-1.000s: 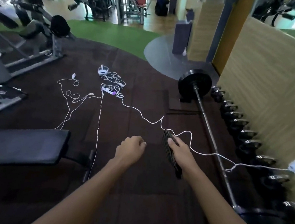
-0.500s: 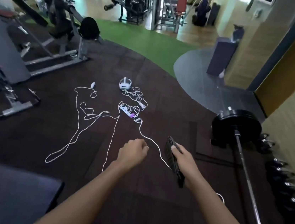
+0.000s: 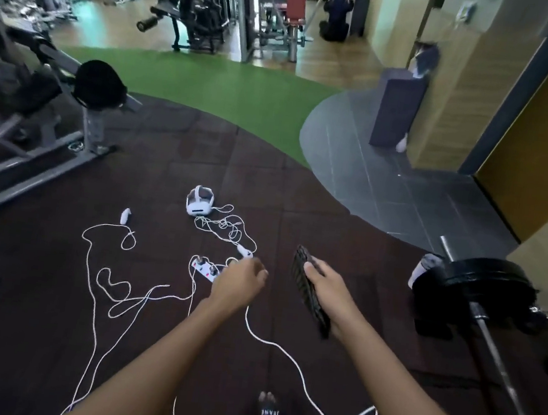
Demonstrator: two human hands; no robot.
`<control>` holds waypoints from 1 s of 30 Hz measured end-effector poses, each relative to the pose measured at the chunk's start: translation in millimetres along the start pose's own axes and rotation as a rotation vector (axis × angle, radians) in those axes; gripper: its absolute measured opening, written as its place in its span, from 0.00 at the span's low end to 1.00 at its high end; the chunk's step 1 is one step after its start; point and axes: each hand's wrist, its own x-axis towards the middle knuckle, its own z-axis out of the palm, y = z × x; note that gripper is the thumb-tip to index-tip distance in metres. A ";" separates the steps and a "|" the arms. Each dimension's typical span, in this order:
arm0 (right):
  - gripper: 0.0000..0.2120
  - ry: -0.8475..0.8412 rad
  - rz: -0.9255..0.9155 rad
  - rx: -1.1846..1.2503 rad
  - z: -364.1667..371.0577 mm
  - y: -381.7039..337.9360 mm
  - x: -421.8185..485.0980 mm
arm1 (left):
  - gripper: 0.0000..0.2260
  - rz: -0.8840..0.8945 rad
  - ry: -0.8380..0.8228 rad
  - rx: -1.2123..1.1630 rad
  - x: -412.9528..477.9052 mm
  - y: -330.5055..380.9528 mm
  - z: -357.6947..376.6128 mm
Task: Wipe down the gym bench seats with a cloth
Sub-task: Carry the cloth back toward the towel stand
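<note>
Black and bumpy, the cloth (image 3: 303, 292) is blurry, so its weave is hard to tell. Its low end is hidden under the right hand (image 3: 331, 290). That hand holds it just to the right of the white power strip (image 3: 203, 267) on the brown mat floor. The thumb lies flat on top of the cloth and the fingers wrap below it, out of sight. The cloth stands on its edge and tilts away from the body. The left hand (image 3: 239, 282) hangs over the right end of the power strip and hides that end. Its back faces up and its fingers are curled in like a fist. Nothing shows inside it, and its palm side cannot be seen. Both bare arms reach forward from the bottom edge. A white headset (image 3: 200, 201) sits beyond the power strip, with tangled white cords (image 3: 225, 227) between them. A small white controller (image 3: 125, 216) lies to the far left of the strip. Well to the right of the strip is a black weight plate (image 3: 477, 284) on a barbell, and the bar runs off the bottom corner. Far left of the strip, a grey gym machine with a black pad (image 3: 99, 84) is cut off by the edge. One foot (image 3: 270, 410) peeks in below the strip.
</note>
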 end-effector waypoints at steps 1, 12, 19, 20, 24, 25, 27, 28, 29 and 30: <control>0.15 0.004 0.000 -0.011 3.9 -13.9 34.0 | 0.11 -0.005 0.000 -0.001 33.9 5.3 -9.6; 0.17 -0.017 -0.004 -0.133 41.5 -170.0 373.7 | 0.12 0.018 -0.010 -0.020 388.7 68.2 -97.6; 0.18 0.045 -0.015 -0.120 36.9 -246.4 626.6 | 0.12 0.062 -0.033 -0.008 656.8 127.0 -140.7; 0.18 0.058 0.005 -0.113 33.1 -258.0 658.9 | 0.12 0.070 -0.045 -0.003 690.8 138.4 -148.0; 0.19 0.110 0.075 -0.035 7.5 -310.6 770.3 | 0.12 0.111 -0.130 0.025 812.2 193.0 -172.3; 0.18 0.130 0.075 -0.032 0.0 -323.3 799.4 | 0.13 0.121 -0.145 0.036 842.6 206.3 -176.8; 0.18 0.180 0.060 -0.048 -15.6 -346.4 862.5 | 0.12 0.137 -0.157 0.054 908.7 232.8 -183.5; 0.18 0.195 0.060 -0.057 -23.0 -356.8 897.0 | 0.12 0.138 -0.158 0.064 944.0 246.6 -186.7; 0.18 0.200 0.064 -0.063 -29.8 -367.4 930.1 | 0.12 0.138 -0.154 0.069 979.3 259.1 -189.8; 0.18 0.203 0.062 -0.059 -37.3 -376.3 965.7 | 0.12 0.143 -0.140 0.070 1015.2 272.5 -192.6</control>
